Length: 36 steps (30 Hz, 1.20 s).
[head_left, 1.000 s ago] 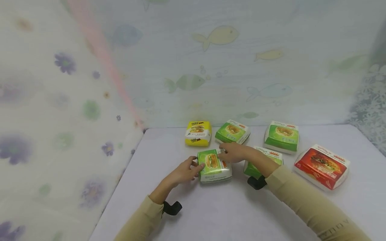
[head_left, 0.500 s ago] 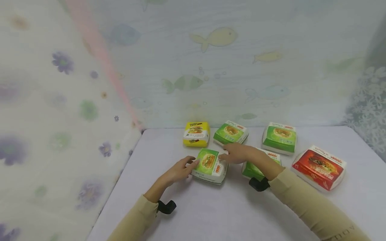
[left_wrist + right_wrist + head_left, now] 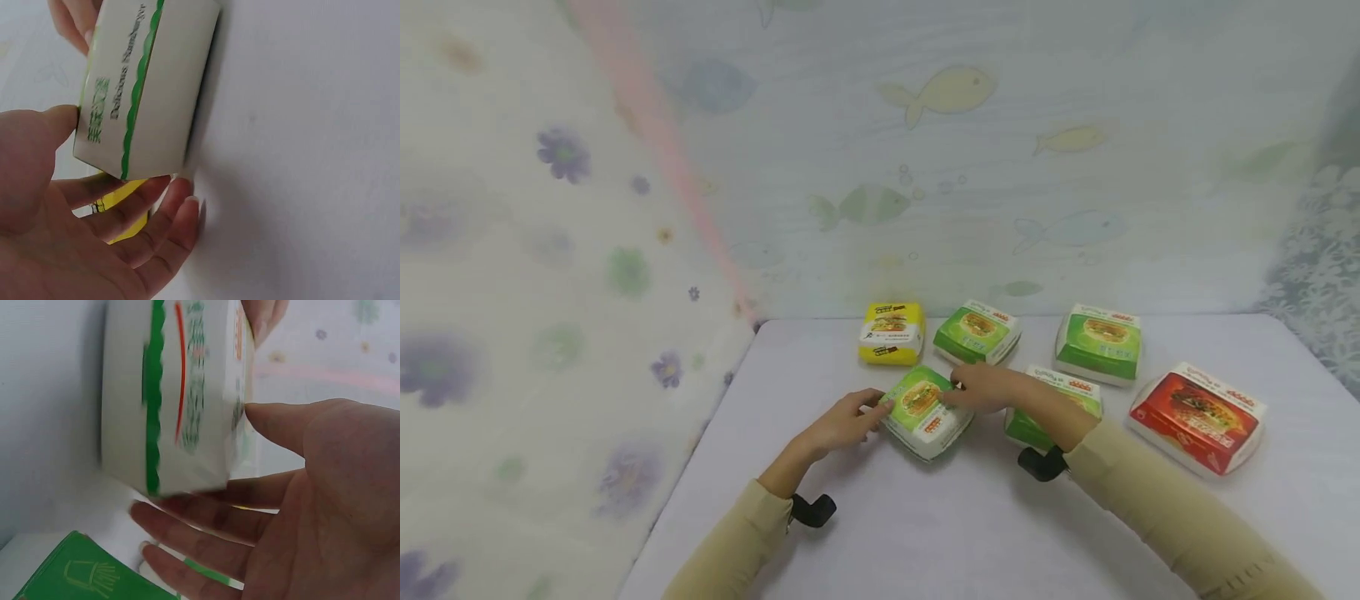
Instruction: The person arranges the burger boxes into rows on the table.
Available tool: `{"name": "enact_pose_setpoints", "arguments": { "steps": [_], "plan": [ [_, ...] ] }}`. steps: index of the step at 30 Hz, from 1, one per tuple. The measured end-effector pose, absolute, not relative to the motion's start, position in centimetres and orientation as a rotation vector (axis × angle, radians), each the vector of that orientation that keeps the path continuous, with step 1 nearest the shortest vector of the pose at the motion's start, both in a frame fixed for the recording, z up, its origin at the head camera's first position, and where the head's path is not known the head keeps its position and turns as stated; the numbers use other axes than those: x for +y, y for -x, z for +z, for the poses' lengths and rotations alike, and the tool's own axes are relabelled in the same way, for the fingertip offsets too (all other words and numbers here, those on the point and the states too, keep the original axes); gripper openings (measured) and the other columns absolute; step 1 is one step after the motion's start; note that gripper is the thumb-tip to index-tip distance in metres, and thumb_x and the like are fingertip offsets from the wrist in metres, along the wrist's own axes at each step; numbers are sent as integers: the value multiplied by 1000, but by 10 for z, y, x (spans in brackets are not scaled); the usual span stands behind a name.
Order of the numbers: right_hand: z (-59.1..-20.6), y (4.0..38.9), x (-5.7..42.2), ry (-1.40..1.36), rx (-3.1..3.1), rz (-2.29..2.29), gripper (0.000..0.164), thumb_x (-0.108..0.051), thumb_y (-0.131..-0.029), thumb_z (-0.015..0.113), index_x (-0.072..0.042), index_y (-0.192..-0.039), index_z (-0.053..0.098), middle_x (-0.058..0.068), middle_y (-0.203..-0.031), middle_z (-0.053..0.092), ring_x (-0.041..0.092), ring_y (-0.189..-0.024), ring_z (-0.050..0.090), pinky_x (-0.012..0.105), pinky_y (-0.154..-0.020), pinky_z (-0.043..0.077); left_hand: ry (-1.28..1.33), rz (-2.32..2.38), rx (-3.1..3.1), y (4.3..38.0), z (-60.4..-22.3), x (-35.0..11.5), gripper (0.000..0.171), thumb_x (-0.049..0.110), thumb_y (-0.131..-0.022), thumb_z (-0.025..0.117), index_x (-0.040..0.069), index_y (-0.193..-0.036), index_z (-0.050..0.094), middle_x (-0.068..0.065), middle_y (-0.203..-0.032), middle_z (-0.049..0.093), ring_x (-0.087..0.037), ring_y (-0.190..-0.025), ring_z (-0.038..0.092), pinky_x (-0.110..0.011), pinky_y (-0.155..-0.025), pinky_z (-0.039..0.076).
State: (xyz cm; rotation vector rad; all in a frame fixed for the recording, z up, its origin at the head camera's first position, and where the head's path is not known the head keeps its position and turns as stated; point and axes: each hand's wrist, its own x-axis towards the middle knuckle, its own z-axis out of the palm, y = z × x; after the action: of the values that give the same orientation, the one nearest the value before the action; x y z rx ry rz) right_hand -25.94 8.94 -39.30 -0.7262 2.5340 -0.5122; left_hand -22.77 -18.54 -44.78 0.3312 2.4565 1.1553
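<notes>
A green-and-white burger box (image 3: 928, 408) lies turned cornerwise on the table between both hands. My left hand (image 3: 842, 425) holds its left corner, thumb at the lid's edge and fingers round the back side. In the left wrist view, the white side wall of the burger box (image 3: 164, 87) reads "Delicious Hamburger". From the right, my right hand (image 3: 988, 388) grips the opposite corner. The right wrist view shows that thumb on the lid's edge and the fingertips along the side wall (image 3: 131, 394).
Behind stand a yellow burger box (image 3: 891, 335) and two green ones, at centre (image 3: 977, 332) and right (image 3: 1098, 343). Another green box (image 3: 1028, 428) is partly hidden under the right forearm. A red burger box (image 3: 1198, 418) sits at the right. A fish-patterned curtain (image 3: 955, 167) hangs behind the table.
The held burger box has turned clockwise seen from above, its white end swinging from the right toward the front. My left hand has shifted slightly left; the other boxes stay put.
</notes>
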Motion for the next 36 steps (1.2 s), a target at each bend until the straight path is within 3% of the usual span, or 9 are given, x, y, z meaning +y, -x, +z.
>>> {"name": "enact_pose_setpoints", "arguments": {
  "steps": [5,13,19,24,29,32,36],
  "plan": [
    [-390,254,88,714,2532,-495,53,-42,-105,54,5,-127,61,12,-110,67,22,-98,62,43,-89,53,-311,1178,2460,234,-446,-189,58,49,-107,48,7,-147,51,-8,-119,64,-23,-98,62,-36,-77,56],
    [-388,261,88,670,2555,-527,57,-43,-106,52,8,-132,57,15,-114,66,25,-100,62,44,-89,53,-275,1212,2482,223,-449,-186,65,49,-105,53,7,-153,40,-14,-145,51,-21,-102,64,-34,-76,55],
    [-390,267,88,619,2562,-571,55,-39,-108,50,9,-134,56,18,-119,66,27,-104,62,44,-89,53,-270,1266,2453,215,-450,-169,71,50,-104,55,4,-154,34,-18,-145,48,-21,-94,66,-36,-77,57],
    [-394,264,86,642,2565,-577,47,-36,-107,51,7,-120,66,13,-102,70,21,-88,62,37,-78,53,-267,1255,2485,221,-453,-163,66,51,-104,53,8,-152,39,-16,-139,55,-20,-91,66,-35,-75,56],
    [-396,258,85,623,2537,-630,40,-34,-107,54,-2,-88,70,9,-76,72,21,-69,68,28,-61,48,-264,1225,2554,233,-451,-167,62,48,-106,50,11,-154,39,-17,-149,49,-22,-100,64,-35,-77,57],
    [-396,255,86,612,2529,-654,42,-34,-106,55,-5,-79,68,9,-74,73,24,-69,72,26,-57,47,-261,1218,2558,237,-448,-169,62,47,-107,50,10,-156,38,-18,-150,48,-23,-104,63,-35,-79,57],
    [-395,253,88,598,2527,-658,43,-36,-106,55,-3,-81,67,11,-76,73,25,-71,71,28,-59,48,-242,1223,2541,233,-449,-170,67,50,-106,49,9,-157,35,-18,-151,47,-24,-105,65,-37,-82,57]
  ]
}}
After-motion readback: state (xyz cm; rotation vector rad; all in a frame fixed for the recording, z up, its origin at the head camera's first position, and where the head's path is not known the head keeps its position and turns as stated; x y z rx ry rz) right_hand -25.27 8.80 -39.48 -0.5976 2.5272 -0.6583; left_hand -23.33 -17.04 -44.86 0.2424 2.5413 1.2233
